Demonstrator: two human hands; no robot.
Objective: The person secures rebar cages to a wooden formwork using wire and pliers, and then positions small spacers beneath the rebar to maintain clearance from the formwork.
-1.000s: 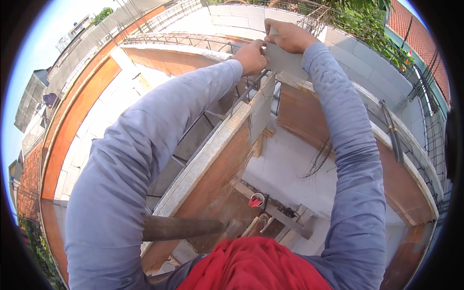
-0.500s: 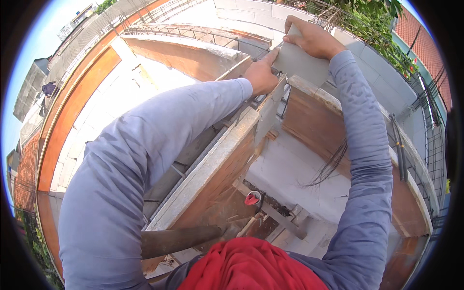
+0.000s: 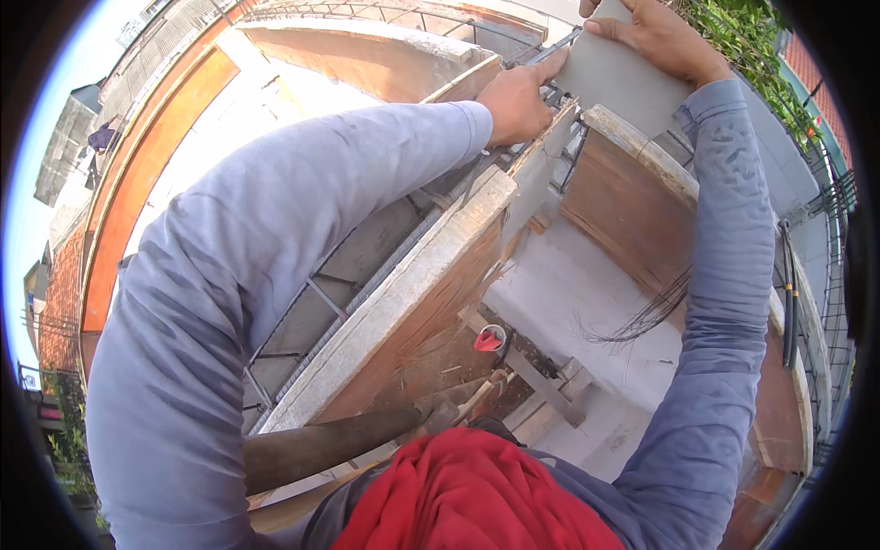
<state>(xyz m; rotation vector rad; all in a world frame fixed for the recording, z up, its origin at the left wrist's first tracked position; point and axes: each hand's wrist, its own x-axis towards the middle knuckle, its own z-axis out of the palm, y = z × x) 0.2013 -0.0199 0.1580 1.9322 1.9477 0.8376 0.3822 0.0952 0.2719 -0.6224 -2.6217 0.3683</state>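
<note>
My right hand (image 3: pixel 667 41) grips the upper edge of a flat grey board (image 3: pixel 632 90), fingers over the top and thumb on its face. The board stands tilted at the junction of the wooden formwork panels. My left hand (image 3: pixel 521 103) is at the board's left edge, index finger stretched out toward it. Its other fingers are partly hidden; no held object shows. Below that hand is the end of a formwork panel (image 3: pixel 403 298) with a pale, rough top edge. Steel reinforcing bars (image 3: pixel 316 289) run in the gap beside it.
Another formwork panel (image 3: pixel 623 197) stands on the right, with pincers (image 3: pixel 788 302) hung over its edge. A bundle of thin tie wire (image 3: pixel 646 316) hangs there. Lower down are a small bucket (image 3: pixel 490 337) with something red inside and a thick wooden pole (image 3: pixel 330 449). Rebar cages line the right side.
The view has shifted, so both hands and the board appear higher and farther right. My right hand still grips the board, and my left stays by its edge.
</note>
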